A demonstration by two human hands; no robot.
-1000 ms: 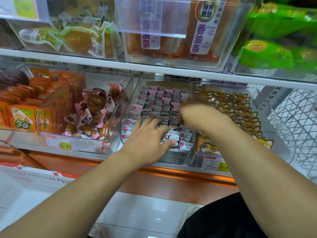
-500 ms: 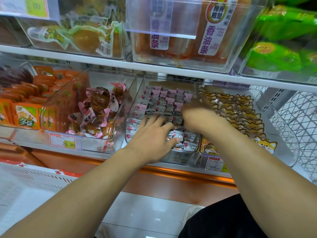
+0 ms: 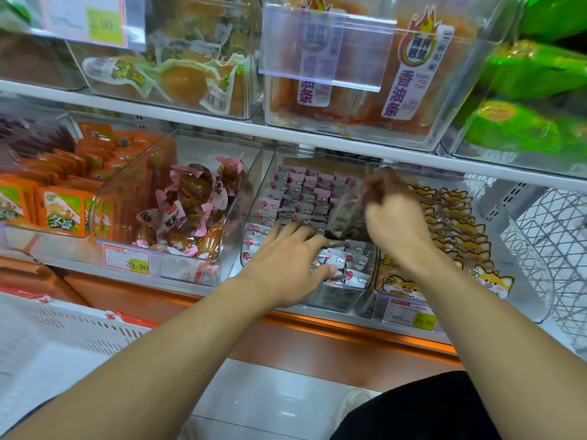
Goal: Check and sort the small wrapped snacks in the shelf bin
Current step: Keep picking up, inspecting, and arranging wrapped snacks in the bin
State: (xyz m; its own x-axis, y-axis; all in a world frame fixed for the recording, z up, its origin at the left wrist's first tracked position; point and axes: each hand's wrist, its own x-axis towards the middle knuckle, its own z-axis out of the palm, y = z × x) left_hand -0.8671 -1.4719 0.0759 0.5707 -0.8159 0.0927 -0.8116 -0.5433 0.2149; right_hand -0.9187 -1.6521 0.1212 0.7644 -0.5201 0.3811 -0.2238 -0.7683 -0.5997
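Sorting looks midway: your left hand (image 3: 287,265) lies flat-fingered on grey-pink wrapped snacks (image 3: 305,198) in the centre-frame clear bin (image 3: 336,300), your right hand (image 3: 392,211) pinches 1 blurred packet (image 3: 344,208), front rows remain jumbled.

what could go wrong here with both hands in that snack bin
The right hand lifts a blurred clump of snacks; some could drop into the neighbouring cat-print packs. The left hand lies flat on the front rows and could push packets over the bin's low front lip.
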